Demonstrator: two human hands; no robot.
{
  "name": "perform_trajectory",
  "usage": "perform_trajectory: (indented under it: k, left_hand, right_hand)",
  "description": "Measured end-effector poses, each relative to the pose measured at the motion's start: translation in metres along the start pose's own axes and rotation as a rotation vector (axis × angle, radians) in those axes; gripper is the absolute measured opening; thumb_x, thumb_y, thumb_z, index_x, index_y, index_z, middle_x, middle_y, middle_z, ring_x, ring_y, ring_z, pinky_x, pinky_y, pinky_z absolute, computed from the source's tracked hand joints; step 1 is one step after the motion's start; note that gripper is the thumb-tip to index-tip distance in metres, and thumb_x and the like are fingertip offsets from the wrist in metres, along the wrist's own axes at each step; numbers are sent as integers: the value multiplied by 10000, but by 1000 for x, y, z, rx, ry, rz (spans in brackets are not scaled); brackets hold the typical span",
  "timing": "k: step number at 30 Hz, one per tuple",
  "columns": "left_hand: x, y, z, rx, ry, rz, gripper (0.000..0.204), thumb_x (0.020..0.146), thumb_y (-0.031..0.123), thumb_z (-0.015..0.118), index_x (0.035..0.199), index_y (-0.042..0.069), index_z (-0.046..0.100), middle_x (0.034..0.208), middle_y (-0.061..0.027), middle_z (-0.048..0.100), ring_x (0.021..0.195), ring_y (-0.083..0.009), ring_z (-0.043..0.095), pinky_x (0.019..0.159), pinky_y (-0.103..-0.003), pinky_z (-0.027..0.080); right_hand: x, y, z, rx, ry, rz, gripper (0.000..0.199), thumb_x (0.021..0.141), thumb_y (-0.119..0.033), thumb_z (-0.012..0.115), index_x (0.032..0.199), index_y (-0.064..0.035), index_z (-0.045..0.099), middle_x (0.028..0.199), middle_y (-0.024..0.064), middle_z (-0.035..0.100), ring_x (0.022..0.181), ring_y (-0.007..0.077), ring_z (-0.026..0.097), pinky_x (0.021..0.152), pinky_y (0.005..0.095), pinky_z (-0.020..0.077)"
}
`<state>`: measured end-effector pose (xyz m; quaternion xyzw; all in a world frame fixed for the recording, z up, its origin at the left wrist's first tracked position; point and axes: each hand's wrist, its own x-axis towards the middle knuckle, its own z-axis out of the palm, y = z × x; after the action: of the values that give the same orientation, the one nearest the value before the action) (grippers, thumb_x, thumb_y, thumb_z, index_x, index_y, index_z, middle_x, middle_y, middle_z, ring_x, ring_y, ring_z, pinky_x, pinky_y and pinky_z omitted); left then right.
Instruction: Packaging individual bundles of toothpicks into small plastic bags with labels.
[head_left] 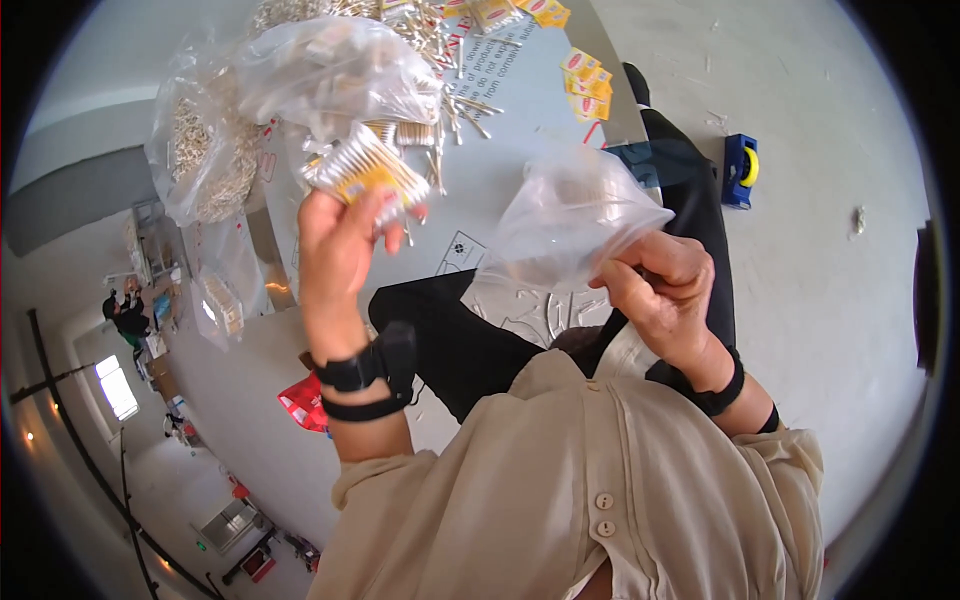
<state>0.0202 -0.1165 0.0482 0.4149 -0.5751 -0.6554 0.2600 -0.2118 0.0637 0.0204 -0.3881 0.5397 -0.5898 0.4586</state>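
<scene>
Head view: left hand (345, 232) holds swab pack (362, 168); right hand (662, 295), clear bag (565, 220).

Swab pack (368, 165) white and yellow; bag (565, 215) milky; shirt (500, 480) beige; trousers (455, 345) black; tape dispenser (734, 172) blue.

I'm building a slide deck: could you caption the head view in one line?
Left hand holding cotton swab pack, right hand gripping translucent plastic bag.

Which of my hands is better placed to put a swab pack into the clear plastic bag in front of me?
Probably your left hand: it already holds a swab pack, while your right hand is occupied gripping the plastic bag.
</scene>
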Motion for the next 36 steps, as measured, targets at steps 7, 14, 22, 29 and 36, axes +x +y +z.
perform_trajectory:
  k: [7,14,22,29,36]
  left_hand:
    - [-32,41,107,1129,-257,439,118,764,34,630,848,6,553,729,-157,606,651,-346,612,592,-379,502]
    - [-35,66,122,1358,-660,132,177,745,39,589,920,16,581,756,-171,601,681,-375,597,570,-448,456]
    - [-5,4,131,1226,-366,326,277,728,-57,556,1000,-10,576,890,-168,625,803,-382,612,674,-431,498]
    - [18,-20,126,790,-371,373,258,723,-52,561,978,-21,587,986,-160,614,855,-327,597,761,-341,493]
    - [47,-39,131,1024,-592,249,170,816,162,569,918,28,596,962,-154,589,920,-340,559,809,-396,459]
  right_hand:
    - [-10,3,8,61,75,-18,121,783,35,569,666,7,564,628,30,614,550,43,535,514,200,429]
    - [-11,5,-1,104,94,-57,120,771,55,580,663,10,552,625,22,577,559,52,508,510,214,416]
    - [-10,18,2,46,-68,-134,80,753,15,572,675,7,589,640,46,613,520,84,531,496,224,416]
    - [-9,21,-1,93,-78,-132,75,739,24,573,667,6,587,622,52,604,519,101,545,500,231,430]
    - [-10,16,4,99,-98,-184,119,696,81,545,657,-9,478,597,41,456,529,120,426,502,249,378]
